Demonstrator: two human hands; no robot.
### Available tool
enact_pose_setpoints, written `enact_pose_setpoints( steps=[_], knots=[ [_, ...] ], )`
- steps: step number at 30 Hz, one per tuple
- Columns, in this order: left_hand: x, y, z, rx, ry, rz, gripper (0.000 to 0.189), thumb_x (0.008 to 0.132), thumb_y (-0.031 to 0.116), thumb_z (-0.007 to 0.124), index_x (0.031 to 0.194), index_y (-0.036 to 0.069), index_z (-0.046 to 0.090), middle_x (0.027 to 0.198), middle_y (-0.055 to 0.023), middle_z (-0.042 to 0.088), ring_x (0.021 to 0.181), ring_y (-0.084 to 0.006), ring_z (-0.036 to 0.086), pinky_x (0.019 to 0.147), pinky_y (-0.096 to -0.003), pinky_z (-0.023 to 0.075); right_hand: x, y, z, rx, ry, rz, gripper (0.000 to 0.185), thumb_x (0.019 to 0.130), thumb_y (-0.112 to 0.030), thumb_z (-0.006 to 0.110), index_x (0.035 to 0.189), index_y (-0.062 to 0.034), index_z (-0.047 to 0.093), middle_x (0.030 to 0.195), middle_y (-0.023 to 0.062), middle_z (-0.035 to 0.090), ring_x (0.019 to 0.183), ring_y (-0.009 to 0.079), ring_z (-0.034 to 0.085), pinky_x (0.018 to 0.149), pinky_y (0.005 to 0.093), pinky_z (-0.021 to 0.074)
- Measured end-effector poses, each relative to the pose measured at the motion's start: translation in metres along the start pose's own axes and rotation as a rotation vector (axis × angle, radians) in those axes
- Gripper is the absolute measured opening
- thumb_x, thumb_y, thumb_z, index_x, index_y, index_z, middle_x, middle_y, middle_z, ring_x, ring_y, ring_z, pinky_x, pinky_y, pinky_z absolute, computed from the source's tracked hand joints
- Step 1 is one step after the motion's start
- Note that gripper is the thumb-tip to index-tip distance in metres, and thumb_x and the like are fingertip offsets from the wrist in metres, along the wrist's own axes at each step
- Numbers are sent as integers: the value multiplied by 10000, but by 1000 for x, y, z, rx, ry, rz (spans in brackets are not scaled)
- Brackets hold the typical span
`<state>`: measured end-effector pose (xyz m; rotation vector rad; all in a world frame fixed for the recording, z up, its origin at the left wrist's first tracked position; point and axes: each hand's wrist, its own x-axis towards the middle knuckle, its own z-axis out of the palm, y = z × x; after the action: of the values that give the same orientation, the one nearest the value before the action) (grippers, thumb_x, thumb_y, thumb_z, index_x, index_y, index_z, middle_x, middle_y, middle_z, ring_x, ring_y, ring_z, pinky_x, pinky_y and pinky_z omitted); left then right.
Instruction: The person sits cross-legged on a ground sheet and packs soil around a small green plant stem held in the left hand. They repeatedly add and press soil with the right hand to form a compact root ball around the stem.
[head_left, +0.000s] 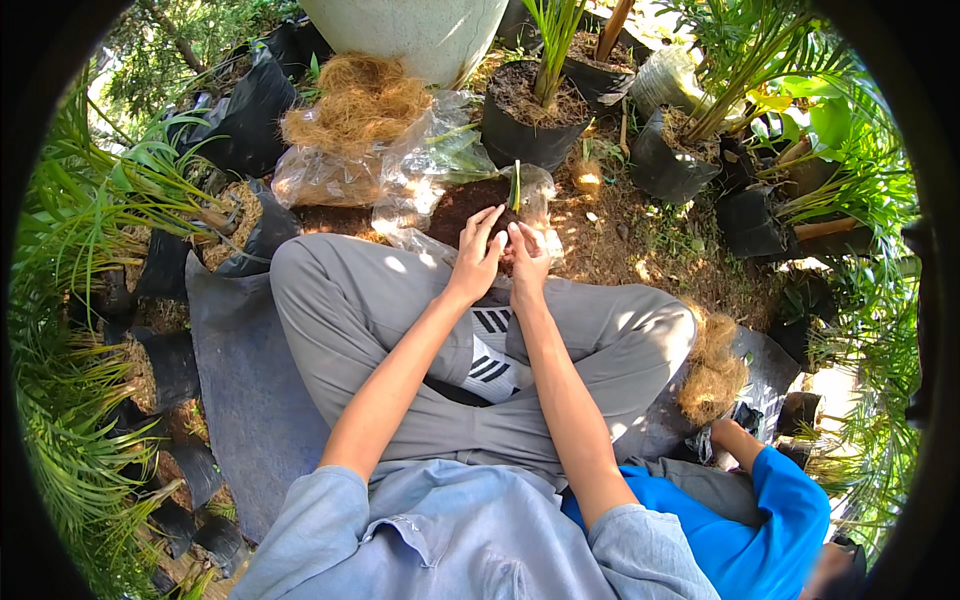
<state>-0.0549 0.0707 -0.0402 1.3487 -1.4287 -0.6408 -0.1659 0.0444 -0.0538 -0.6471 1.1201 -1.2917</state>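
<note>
My left hand (480, 247) and my right hand (529, 259) meet in front of my crossed legs, fingers curled about the base of a small green seedling (515, 187). Its short pointed leaves stand upright beyond my fingertips. Dark soil shows between the hands, and the roots are hidden. Just past my left hand, a heap of dark brown soil (461, 206) lies on a clear plastic sheet or bag (409, 199). Behind my right hand is another crumpled clear plastic piece (536, 187).
Coconut fibre (360, 105) sits on clear plastic ahead-left, below a large pale pot (412, 34). Potted plants in black bags (536, 116) surround me. More fibre balls (712, 360) lie by my right knee. At right, a person in a blue shirt (705, 517) holds black plastic.
</note>
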Motion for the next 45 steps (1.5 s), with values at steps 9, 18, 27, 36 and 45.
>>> enact_pose_setpoints(
  steps=[9,18,27,36,45],
  knots=[
    [-1,7,-3,8,-14,-8,482,1085,157,595,1564,98,582,1561,-167,522,1388,-366,519,1182,-449,429,6,2,-5,113,60,83,385,1000,-264,838,1279,-33,706,924,-12,715,705,45,612,615,212,494],
    [-2,11,-4,36,-73,-45,492,1101,165,587,1592,149,565,1591,-141,500,1447,-335,502,1227,-440,391,1,0,-4,102,31,43,406,997,-252,842,1292,-12,699,954,5,734,706,48,620,607,212,492],
    [21,22,-19,-238,-150,-180,470,1103,155,602,1567,93,561,1566,-106,537,1365,-259,598,1095,-382,523,5,-7,0,-62,19,-143,364,998,-194,833,1264,6,685,953,15,746,720,58,613,633,218,491],
    [67,16,-40,-366,-249,-369,590,1097,244,655,1613,11,492,1536,-145,608,1406,-258,601,1165,-367,493,29,-58,20,-335,-209,-336,336,1032,-185,784,1279,26,698,1082,76,774,897,105,685,781,257,545],
    [69,9,-49,-867,-65,-622,345,1138,266,598,1378,18,611,1312,-105,701,1163,-206,725,1040,-382,628,29,-79,24,-543,-466,-504,289,1121,-248,636,1272,-53,787,1216,47,791,992,118,719,815,286,578]
  ],
)
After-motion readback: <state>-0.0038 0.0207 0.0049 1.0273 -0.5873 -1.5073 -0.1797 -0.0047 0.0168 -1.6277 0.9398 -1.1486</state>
